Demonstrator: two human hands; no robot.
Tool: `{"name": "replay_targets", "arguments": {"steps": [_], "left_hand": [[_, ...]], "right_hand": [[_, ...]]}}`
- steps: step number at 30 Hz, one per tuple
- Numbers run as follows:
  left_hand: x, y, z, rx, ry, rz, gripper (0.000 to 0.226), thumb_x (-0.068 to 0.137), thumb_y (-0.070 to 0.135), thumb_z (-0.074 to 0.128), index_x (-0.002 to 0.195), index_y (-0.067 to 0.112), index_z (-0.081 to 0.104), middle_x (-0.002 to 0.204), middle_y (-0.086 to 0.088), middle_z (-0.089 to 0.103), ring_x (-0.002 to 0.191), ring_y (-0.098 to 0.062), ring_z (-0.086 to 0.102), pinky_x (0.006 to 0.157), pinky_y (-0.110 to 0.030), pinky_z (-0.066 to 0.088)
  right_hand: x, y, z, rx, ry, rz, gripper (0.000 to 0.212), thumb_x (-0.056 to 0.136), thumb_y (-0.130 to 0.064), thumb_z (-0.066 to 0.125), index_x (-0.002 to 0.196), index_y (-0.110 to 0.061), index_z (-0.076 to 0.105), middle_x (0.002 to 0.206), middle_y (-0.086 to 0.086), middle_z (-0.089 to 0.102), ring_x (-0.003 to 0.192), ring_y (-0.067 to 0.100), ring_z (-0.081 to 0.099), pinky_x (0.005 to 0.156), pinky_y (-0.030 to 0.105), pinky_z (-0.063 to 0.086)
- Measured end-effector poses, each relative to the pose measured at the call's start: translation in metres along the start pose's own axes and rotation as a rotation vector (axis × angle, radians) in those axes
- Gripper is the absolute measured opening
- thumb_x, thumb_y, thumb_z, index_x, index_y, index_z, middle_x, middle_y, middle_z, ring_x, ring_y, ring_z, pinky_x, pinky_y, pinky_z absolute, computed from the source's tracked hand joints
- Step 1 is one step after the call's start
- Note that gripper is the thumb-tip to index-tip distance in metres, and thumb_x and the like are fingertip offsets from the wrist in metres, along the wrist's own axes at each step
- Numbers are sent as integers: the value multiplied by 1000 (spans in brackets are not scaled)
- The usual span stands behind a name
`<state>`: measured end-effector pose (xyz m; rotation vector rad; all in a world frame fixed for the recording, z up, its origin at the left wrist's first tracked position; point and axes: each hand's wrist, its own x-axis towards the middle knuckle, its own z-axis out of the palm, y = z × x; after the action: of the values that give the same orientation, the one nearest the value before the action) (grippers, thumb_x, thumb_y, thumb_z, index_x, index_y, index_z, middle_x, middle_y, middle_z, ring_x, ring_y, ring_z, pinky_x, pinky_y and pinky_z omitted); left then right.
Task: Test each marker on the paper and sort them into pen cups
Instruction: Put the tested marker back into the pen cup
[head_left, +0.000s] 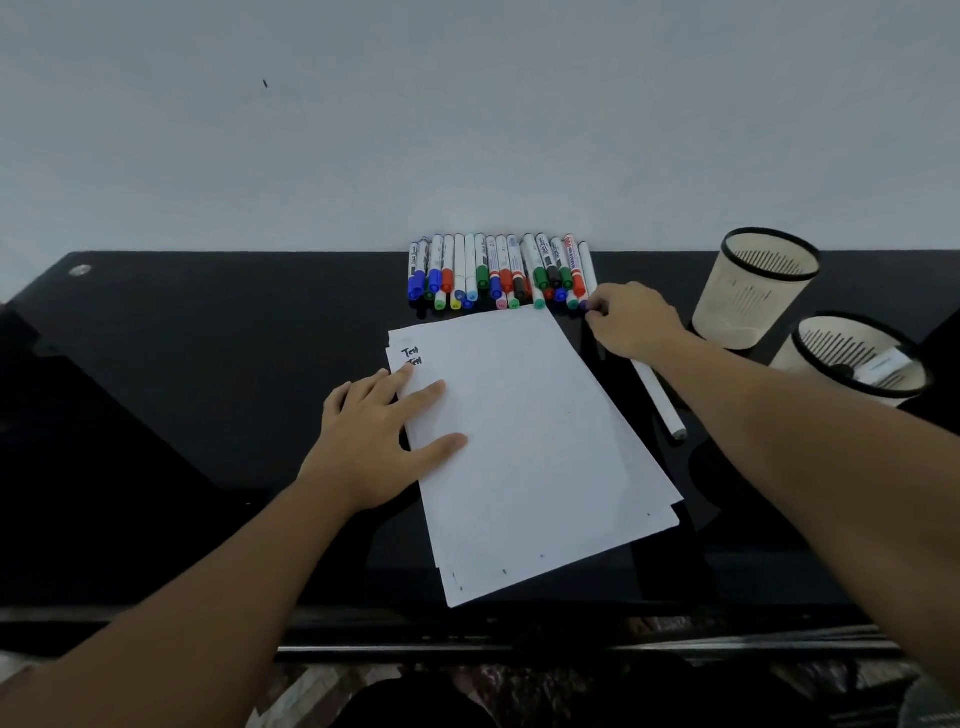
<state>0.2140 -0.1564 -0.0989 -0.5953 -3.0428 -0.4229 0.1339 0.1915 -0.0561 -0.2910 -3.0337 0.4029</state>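
Observation:
A stack of white paper (530, 441) lies on the black table (208, 364), with two handwritten "Test" marks near its top left corner. My left hand (382, 439) presses flat on the paper's left edge. Several markers (498, 270) with coloured caps lean in a row against the wall behind the paper. My right hand (631, 319) reaches the row's right end, its fingertips pinching the purple cap of the rightmost marker (586, 270). Two cream mesh pen cups stand at the right: the far cup (753, 291) looks empty, the near cup (857, 358) holds something white.
A white marker (658, 402) lies loose on the table to the right of the paper, partly under my right forearm. The grey wall rises right behind the marker row. The table's front edge runs below the paper.

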Motion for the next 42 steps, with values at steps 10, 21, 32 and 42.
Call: {"name": "replay_targets", "arguments": {"steps": [10, 21, 32, 42], "left_hand": [[-1, 1, -2, -11, -9, -3, 82, 79, 93, 21, 152, 56, 30, 167, 13, 19, 153, -12, 10, 125, -45, 2], [0, 1, -4, -14, -17, -11, 80, 79, 92, 23, 151, 57, 30, 166, 14, 19, 151, -11, 10, 124, -43, 1], [2, 0, -2, -24, -4, -14, 79, 78, 94, 24, 149, 59, 31, 165, 16, 20, 150, -9, 10, 123, -42, 2], [1, -1, -1, -28, 8, -6, 78, 80, 93, 27, 149, 57, 32, 164, 16, 22, 150, -10, 13, 123, -42, 3]], "right_hand": [[6, 5, 6, -18, 49, -41, 21, 101, -38, 59, 119, -26, 61, 120, 12, 52, 102, 33, 56, 92, 47, 53], [14, 14, 7, -5, 105, -97, 30, 100, -35, 61, 128, -26, 57, 116, 12, 56, 98, 32, 56, 86, 46, 55], [14, 15, 9, 1, 154, -38, 15, 102, -34, 60, 106, -20, 54, 107, 12, 53, 91, 31, 56, 77, 43, 53], [-5, 10, -13, 297, 512, -115, 20, 102, -20, 58, 118, -9, 61, 114, 13, 58, 102, 26, 57, 89, 41, 51]]}}
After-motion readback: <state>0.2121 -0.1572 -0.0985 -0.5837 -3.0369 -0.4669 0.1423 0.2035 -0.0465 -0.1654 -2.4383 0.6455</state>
